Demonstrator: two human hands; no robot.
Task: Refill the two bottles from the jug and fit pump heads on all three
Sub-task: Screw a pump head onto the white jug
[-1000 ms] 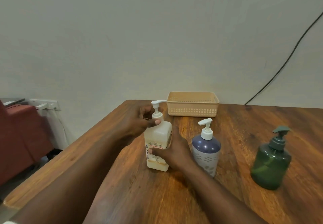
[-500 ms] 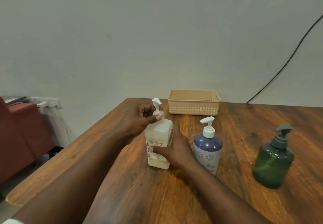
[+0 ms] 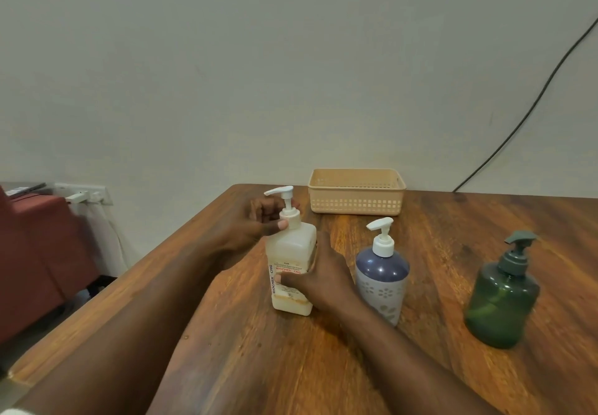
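Note:
A white square jug point(image 3: 290, 253) with a red-lettered label stands upright on the wooden table point(image 3: 246, 366). A white pump head point(image 3: 284, 201) sits on its neck, nozzle pointing left. My left hand point(image 3: 255, 223) grips the pump collar with thumb and fingers. My right hand point(image 3: 320, 280) wraps the jug's lower right side. Right of it stands a dark blue bottle point(image 3: 382, 280) with a white pump head point(image 3: 382, 233). Further right is a green bottle point(image 3: 501, 301) with a dark green pump head point(image 3: 517, 249).
A beige plastic basket point(image 3: 356, 202) sits at the table's far edge against the wall. A black cable point(image 3: 530, 113) runs down the wall at the right. A dark red seat point(image 3: 35, 259) and a wall socket point(image 3: 82, 194) lie beyond the table's left edge.
The jug's pump nozzle has turned from pointing right to pointing left under my left hand. My right hand has kept its hold on the jug body.

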